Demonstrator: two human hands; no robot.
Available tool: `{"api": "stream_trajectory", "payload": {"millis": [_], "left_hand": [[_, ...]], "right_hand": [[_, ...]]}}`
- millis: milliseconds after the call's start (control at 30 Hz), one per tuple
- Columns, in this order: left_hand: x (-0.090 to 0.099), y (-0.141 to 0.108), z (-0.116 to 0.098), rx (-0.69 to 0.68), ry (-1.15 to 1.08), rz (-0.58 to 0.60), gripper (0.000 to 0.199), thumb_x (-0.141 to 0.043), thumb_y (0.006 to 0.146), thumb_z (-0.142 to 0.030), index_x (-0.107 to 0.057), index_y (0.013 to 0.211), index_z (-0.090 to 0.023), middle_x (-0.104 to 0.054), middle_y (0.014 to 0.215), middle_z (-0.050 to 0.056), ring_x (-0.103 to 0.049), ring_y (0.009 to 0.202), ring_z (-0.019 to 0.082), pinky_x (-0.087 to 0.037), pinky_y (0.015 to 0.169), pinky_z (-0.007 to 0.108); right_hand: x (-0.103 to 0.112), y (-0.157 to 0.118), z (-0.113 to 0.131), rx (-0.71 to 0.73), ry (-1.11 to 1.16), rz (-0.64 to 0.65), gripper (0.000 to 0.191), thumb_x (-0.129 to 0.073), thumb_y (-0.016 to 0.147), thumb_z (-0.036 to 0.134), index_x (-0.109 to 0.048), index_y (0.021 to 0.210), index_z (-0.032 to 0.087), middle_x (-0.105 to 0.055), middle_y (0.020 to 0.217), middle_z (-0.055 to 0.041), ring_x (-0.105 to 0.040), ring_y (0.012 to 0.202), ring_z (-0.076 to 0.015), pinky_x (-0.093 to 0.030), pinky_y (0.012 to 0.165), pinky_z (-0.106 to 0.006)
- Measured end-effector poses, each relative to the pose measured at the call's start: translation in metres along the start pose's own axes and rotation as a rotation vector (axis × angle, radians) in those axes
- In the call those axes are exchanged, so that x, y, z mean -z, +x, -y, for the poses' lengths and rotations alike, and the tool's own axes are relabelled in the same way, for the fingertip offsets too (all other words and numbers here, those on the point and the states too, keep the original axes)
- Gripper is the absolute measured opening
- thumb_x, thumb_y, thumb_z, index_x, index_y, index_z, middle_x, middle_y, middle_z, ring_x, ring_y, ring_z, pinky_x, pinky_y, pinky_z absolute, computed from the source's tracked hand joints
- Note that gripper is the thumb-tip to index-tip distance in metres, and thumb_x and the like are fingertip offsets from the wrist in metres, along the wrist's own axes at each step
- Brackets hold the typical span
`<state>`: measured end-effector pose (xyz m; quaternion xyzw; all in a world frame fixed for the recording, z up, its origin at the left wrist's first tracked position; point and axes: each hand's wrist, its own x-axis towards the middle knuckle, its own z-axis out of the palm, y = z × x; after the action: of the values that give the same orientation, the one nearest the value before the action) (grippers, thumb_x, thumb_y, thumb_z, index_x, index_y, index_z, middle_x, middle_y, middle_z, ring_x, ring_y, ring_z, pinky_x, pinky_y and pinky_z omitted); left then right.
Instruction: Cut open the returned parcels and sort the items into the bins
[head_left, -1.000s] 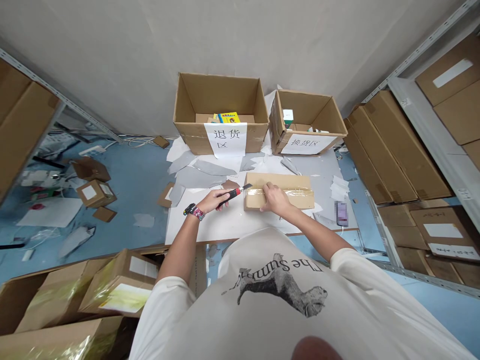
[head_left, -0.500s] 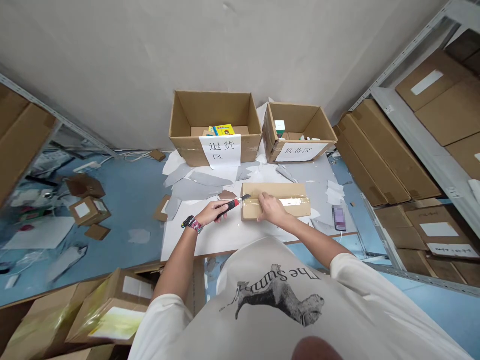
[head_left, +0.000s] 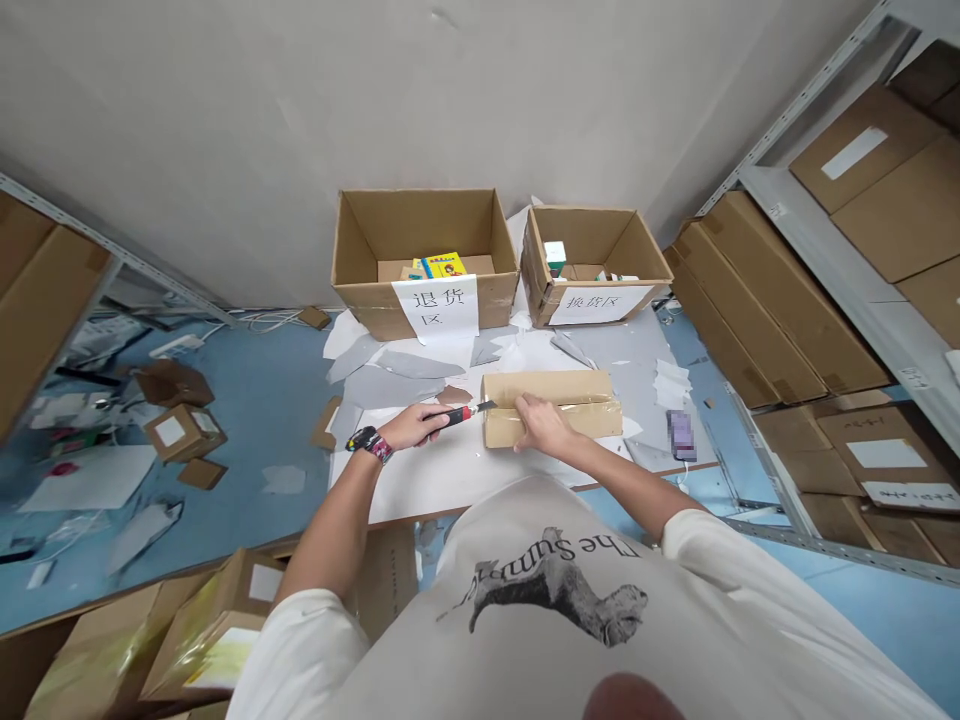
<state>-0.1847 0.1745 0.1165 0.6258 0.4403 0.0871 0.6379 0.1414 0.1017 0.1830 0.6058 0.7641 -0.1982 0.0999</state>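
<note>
A long brown cardboard box lies on the white table, with a seam running along its top and clear tape at its right part. My left hand is wrapped round a red and black utility knife. The knife's dark blade points right and reaches the box's left end. At the middle of the box, my right hand rests on the top and front side, fingers bent against the cardboard. Whether the fingers pinch the seam edge is hard to tell.
Two open cartons with paper signs, the larger and the smaller, stand at the table's back. Grey torn plastic lies left, a phone right. Shelves of boxes flank the right side; more boxes are at lower left.
My left hand and the knife have moved slightly left and down, the blade now off the box's top. The seam on the box looks wider. My right hand has stayed on the box.
</note>
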Motion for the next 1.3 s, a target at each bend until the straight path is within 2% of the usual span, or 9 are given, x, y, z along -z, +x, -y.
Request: {"api": "stream_trajectory", "payload": {"millis": [267,433,500,600,733,833,933,1067,1300], "left_hand": [[-0.006,-0.005,0.001,0.014,-0.150,0.129,0.072,-0.081,0.094,-0.075,-0.082,0.140,-0.019,-0.062,0.066,0.000,-0.047,0.046,0.012,-0.030,0.043,0.023],[-0.039,-0.025,0.019,0.080,-0.316,0.181,0.072,-0.083,0.091,-0.080,-0.083,0.124,-0.016,-0.064,0.064,0.000,-0.047,0.042,0.011,-0.029,0.041,0.022],[-0.048,-0.037,0.028,0.060,-0.378,0.080,0.075,-0.081,0.092,-0.080,-0.080,0.131,-0.016,-0.065,0.065,-0.001,-0.047,0.043,0.011,-0.032,0.042,0.022],[-0.050,-0.057,0.044,0.014,-0.508,-0.250,0.086,-0.079,0.093,-0.080,-0.071,0.148,-0.014,-0.067,0.069,-0.002,-0.048,0.044,0.010,-0.034,0.044,0.022],[-0.052,-0.071,0.058,-0.052,-0.573,-0.610,0.098,-0.068,0.097,-0.083,-0.062,0.162,-0.011,-0.070,0.074,0.000,-0.054,0.050,0.013,-0.041,0.048,0.025],[-0.062,-0.071,0.054,-0.093,-0.422,-0.608,0.089,-0.069,0.098,-0.080,-0.072,0.156,-0.012,-0.073,0.082,0.003,-0.060,0.060,0.015,-0.047,0.056,0.027],[-0.072,-0.067,0.042,-0.166,-0.171,-0.561,0.069,-0.069,0.104,-0.069,-0.080,0.150,-0.019,-0.080,0.099,0.008,-0.067,0.076,0.019,-0.054,0.070,0.031],[-0.076,-0.061,0.028,-0.290,0.160,-0.515,0.051,-0.065,0.111,-0.056,-0.081,0.152,-0.029,-0.081,0.107,0.007,-0.072,0.091,0.022,-0.055,0.087,0.034],[-0.076,-0.040,0.017,-0.281,0.596,-0.545,0.049,-0.057,0.116,-0.049,-0.074,0.160,-0.037,-0.078,0.112,0.007,-0.072,0.105,0.026,-0.054,0.083,0.033]], "right_hand": [[-0.002,0.003,-0.011,0.052,0.088,-0.049,0.045,-0.098,0.089,0.040,-0.072,0.121,0.022,-0.079,0.128,-0.0127,-0.075,0.120,-0.0322,-0.058,0.099,-0.039],[-0.011,0.010,-0.027,0.173,0.166,-0.199,0.048,-0.092,0.095,0.036,-0.072,0.136,0.021,-0.077,0.148,-0.0190,-0.070,0.139,-0.0360,-0.045,0.128,-0.058],[-0.014,0.014,-0.036,0.237,0.219,-0.233,0.040,-0.081,0.105,0.038,-0.073,0.140,0.021,-0.079,0.146,-0.0181,-0.073,0.136,-0.0349,-0.039,0.134,-0.060],[-0.020,0.019,-0.048,0.261,0.291,-0.301,0.035,-0.049,0.120,0.037,-0.076,0.138,0.023,-0.078,0.149,-0.0152,-0.071,0.139,-0.0323,-0.042,0.133,-0.055],[-0.030,0.036,-0.061,0.157,0.221,-0.329,0.056,-0.056,0.115,0.044,-0.061,0.168,0.024,-0.046,0.185,-0.0142,-0.036,0.172,-0.0415,-0.028,0.140,-0.065],[-0.031,0.054,-0.070,0.086,0.155,-0.212,0.088,-0.068,0.109,0.055,-0.034,0.186,0.031,-0.024,0.195,-0.0122,-0.014,0.178,-0.0500,-0.014,0.140,-0.077],[-0.028,0.067,-0.076,0.093,0.087,-0.126,0.104,-0.076,0.103,0.063,-0.023,0.189,0.037,-0.023,0.195,-0.0133,-0.013,0.177,-0.0549,-0.012,0.137,-0.082],[-0.029,0.068,-0.077,0.176,-0.056,-0.235,0.079,-0.057,0.115,0.060,-0.033,0.187,0.035,-0.033,0.192,-0.0127,-0.028,0.172,-0.0535,-0.018,0.137,-0.080],[-0.047,0.070,-0.079,0.252,-0.133,-0.395,0.062,-0.046,0.121,0.046,-0.055,0.176,0.020,-0.055,0.178,-0.0196,-0.052,0.160,-0.0457,-0.038,0.134,-0.062]]}}
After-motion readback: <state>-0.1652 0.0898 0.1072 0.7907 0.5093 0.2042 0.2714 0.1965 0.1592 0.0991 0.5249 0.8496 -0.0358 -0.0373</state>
